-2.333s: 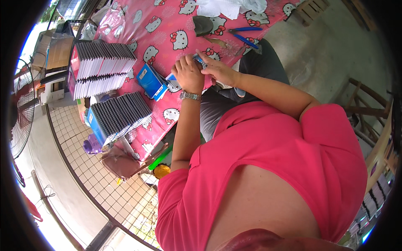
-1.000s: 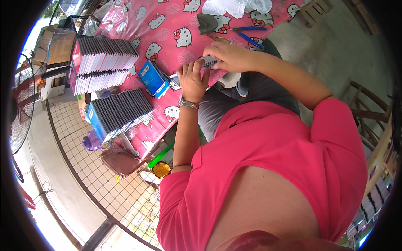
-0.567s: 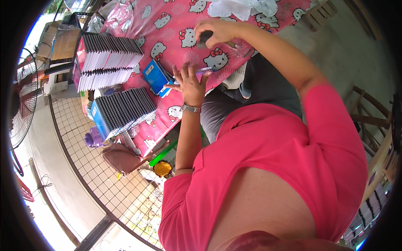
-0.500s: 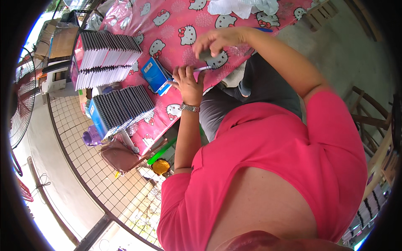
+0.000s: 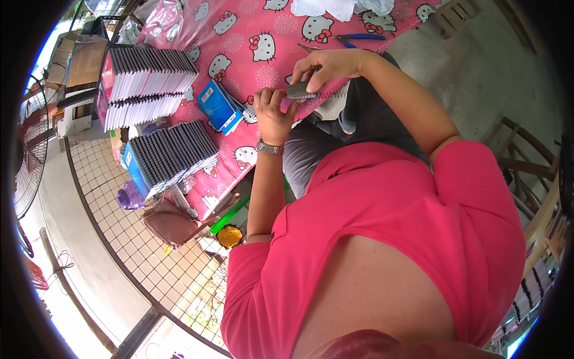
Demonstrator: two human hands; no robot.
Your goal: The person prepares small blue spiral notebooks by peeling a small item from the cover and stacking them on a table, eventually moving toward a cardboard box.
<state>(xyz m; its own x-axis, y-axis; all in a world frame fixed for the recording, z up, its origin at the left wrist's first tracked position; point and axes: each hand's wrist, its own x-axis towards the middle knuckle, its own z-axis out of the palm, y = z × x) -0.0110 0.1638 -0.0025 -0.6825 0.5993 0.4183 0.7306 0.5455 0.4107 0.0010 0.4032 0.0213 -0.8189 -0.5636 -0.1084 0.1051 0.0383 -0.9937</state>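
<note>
My left hand [image 5: 273,116], with a metal-band watch at the wrist, is closed at the table's near edge, its fingers curled around the end of a notebook spine [image 5: 312,96] seen edge-on and mostly hidden. From that spine a wire coil [image 5: 335,93] sticks out to the right, past the table edge. My right hand [image 5: 332,67] pinches a flat, dark grey-green block [image 5: 299,90], which lies along the top of the spine. Just left of my left hand, blue-covered notebooks [image 5: 220,107] lie in a small pile.
A pink patterned cloth [image 5: 281,51] covers the table. Blue-handled pliers [image 5: 362,37] lie beyond my right hand. Stacks of coil-bound notebooks [image 5: 173,149] and black-spined notebooks [image 5: 152,72] stand at the left. A brown bag [image 5: 170,224] hangs below, near a fan [image 5: 33,149].
My right hand has come down with the grey-green block, from above the spine onto it. The blue-handled pliers now show more fully. My left fingers have curled in more.
</note>
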